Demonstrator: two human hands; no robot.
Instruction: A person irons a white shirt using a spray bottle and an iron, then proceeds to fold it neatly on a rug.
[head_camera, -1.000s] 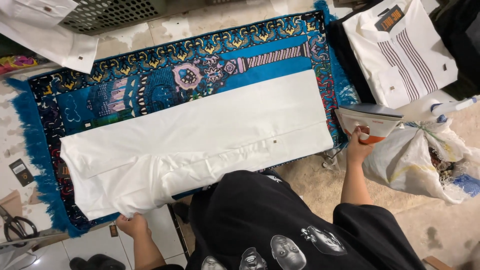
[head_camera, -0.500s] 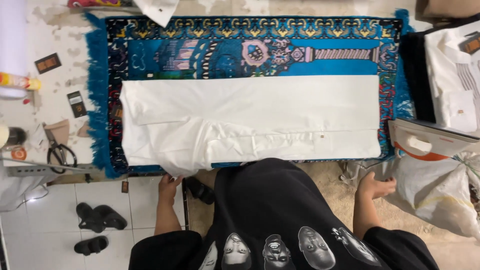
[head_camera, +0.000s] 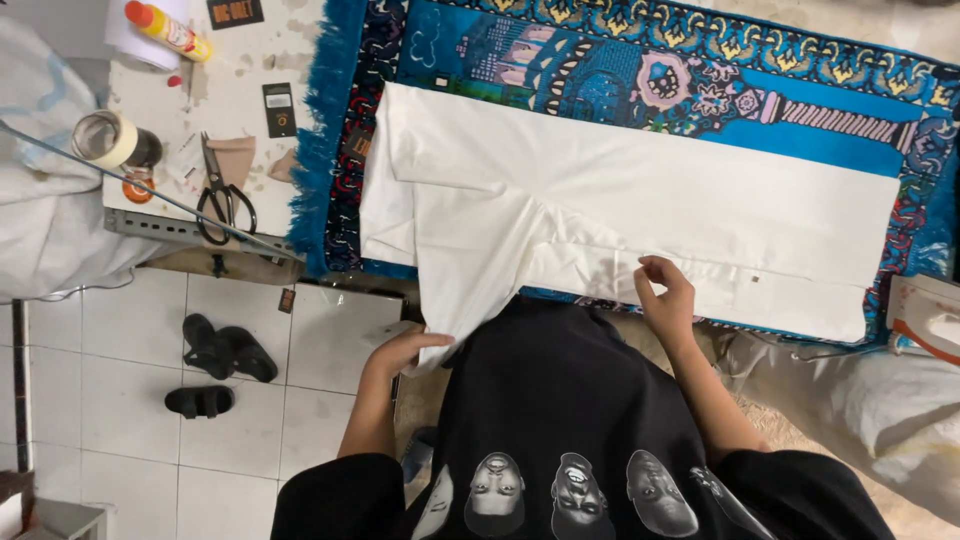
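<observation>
Beyond both hands lies a blue patterned rug (head_camera: 640, 80), its far edge cut off by the frame, and spread on it a white folded garment (head_camera: 640, 200). The left hand (head_camera: 400, 352) pinches the garment's hanging corner below the table edge; the right hand (head_camera: 668, 298) pinches its near hem with fingertips. Right of that hand, an iron (head_camera: 925, 318) is partly cut off.
</observation>
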